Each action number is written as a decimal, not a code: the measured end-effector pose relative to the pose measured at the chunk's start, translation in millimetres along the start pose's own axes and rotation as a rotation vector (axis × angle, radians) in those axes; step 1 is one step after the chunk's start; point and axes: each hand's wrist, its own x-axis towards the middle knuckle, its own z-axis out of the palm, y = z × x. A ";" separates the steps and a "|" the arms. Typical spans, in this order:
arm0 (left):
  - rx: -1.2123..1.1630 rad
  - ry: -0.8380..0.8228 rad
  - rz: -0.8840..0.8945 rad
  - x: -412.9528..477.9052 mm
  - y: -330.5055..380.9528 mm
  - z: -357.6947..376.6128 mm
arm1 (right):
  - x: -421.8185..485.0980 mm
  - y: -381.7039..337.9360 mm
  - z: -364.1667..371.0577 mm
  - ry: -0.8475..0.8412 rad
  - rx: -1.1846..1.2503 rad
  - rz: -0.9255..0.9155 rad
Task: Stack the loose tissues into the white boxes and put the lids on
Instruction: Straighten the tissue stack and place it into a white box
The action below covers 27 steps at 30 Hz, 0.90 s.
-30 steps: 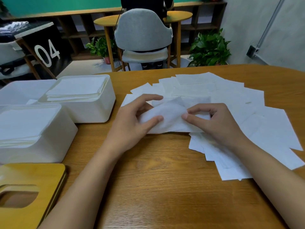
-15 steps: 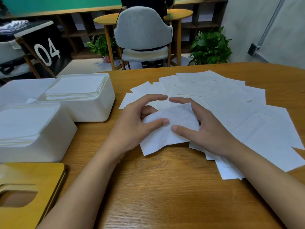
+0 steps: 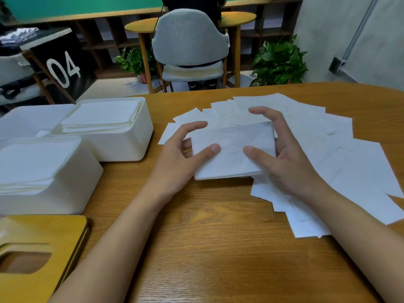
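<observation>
Tissue (image 3: 234, 149) between left hand (image 3: 181, 155), right hand (image 3: 290, 159)

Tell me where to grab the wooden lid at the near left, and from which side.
Probably grip the wooden lid by its rounded right edge, coming from the right across the table. It lies flat; the near white box crowds its far side and its left is cut off.

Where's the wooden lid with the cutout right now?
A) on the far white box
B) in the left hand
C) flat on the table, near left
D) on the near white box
C: the wooden lid lies flat on the table, just in front of the near white box, which stands uncovered.
</observation>
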 end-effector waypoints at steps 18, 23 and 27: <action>0.816 0.013 0.335 18.7 -36.2 -6.1 | 2.7 6.4 -19.9 0.364 -0.394 0.190; 0.768 -0.027 0.394 16.1 -35.2 -4.1 | 2.2 3.6 -18.7 0.378 -0.402 0.139; 0.766 -0.092 0.393 13.0 -31.6 -6.7 | 2.9 5.9 -16.3 0.291 -0.383 0.125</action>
